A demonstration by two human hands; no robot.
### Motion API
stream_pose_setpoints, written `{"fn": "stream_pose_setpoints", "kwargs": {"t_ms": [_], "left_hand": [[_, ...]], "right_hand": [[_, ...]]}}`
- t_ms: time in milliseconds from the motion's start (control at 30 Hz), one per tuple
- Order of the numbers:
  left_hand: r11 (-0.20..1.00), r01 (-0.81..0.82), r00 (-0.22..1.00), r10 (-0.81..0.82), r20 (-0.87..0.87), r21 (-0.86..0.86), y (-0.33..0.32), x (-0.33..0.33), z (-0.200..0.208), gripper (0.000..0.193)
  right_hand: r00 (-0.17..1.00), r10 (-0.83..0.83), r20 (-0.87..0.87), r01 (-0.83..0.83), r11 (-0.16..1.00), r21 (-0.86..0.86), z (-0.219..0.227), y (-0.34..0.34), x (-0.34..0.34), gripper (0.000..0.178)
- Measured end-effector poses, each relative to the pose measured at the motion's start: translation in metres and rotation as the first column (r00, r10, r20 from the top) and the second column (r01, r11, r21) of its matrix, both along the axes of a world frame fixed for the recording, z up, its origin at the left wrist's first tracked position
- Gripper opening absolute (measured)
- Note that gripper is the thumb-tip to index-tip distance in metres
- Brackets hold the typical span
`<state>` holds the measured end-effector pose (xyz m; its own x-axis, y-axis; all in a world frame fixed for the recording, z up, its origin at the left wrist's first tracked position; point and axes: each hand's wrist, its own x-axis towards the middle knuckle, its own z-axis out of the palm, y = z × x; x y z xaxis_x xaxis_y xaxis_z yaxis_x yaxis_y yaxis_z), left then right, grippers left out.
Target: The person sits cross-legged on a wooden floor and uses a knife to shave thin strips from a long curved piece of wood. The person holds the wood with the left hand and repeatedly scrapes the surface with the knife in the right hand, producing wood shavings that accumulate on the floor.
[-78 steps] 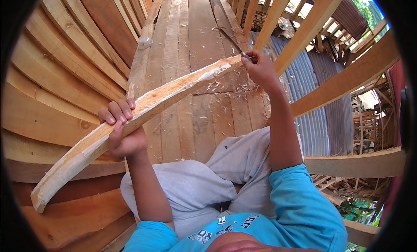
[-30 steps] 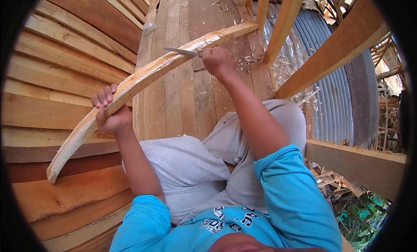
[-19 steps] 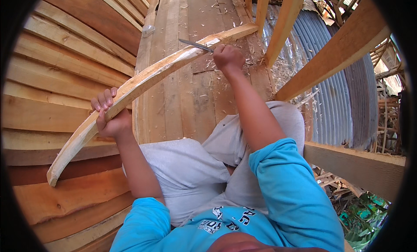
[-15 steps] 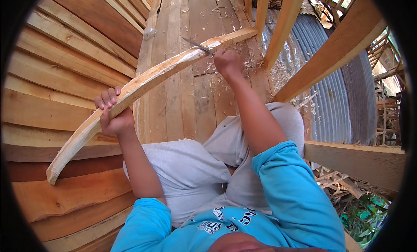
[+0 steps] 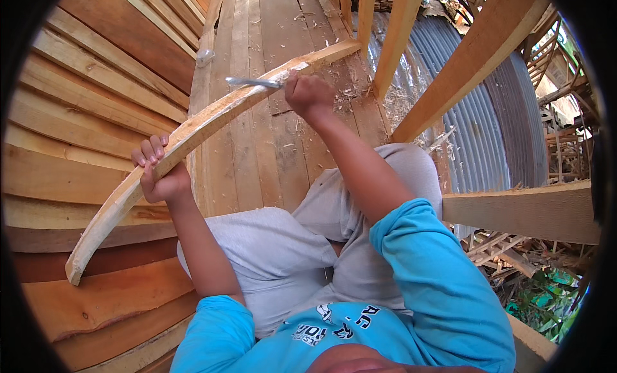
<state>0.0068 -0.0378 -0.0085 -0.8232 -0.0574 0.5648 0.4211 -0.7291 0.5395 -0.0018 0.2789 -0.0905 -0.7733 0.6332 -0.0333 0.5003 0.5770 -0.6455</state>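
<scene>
A long, pale wooden strip [image 5: 212,124] slants across in front of me, looking bowed in this view, its far end by an upright post. My left hand [image 5: 160,168] is wrapped around the strip toward its near end, thumb on one side and fingers over the other. In my right hand [image 5: 310,93] is a knife, gripped in a closed fist. The knife's grey blade [image 5: 252,82] points left and lies across the strip's upper face, somewhat smeared by motion. Its handle is hidden inside my fist. Whitish cut patches show along the strip.
Stacked wooden planks [image 5: 83,148] rise along my left. Wood shavings [image 5: 344,90] are scattered over the plank floor [image 5: 257,161]. A small clear plastic object [image 5: 205,57] lies beside the planks. To my right stand wooden posts [image 5: 400,42], a low beam [image 5: 520,211] and corrugated metal sheet [image 5: 459,97].
My right hand has moved left along the strip with the knife, and the blade now lies flatter across the wood. My left hand keeps its hold. The whole view has shifted slightly.
</scene>
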Motion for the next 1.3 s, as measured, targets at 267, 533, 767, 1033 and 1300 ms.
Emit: {"fn": "stream_pose_setpoints", "kwargs": {"t_ms": [267,533,767,1033,1300], "left_hand": [[0.997,-0.014,0.998,0.009,-0.061,-0.074,0.0,-0.001,0.0,0.024],[0.996,0.015,0.998,-0.021,-0.06,-0.087,0.011,-0.003,0.007,0.023],[0.999,0.038,0.996,-0.04,-0.08,-0.029,0.006,-0.004,0.002,0.026],[0.999,0.018,0.995,-0.021,-0.093,-0.033,0.009,-0.005,0.007,0.024],[0.999,0.034,0.994,-0.037,-0.102,-0.026,0.013,-0.004,0.006,0.024]], "right_hand": [[0.969,0.243,0.053,-0.246,0.968,0.054,0.022,-0.034,0.011,0.059],[0.999,-0.045,0.008,0.045,0.987,-0.154,-0.013,0.008,-0.004,0.063],[0.967,0.218,-0.133,-0.203,0.972,0.121,0.01,-0.02,0.021,0.04],[0.984,0.14,-0.107,-0.136,0.99,0.043,0.001,-0.007,0.018,0.054],[0.984,0.038,-0.176,-0.012,0.989,0.149,-0.023,0.007,-0.001,0.072]]}}
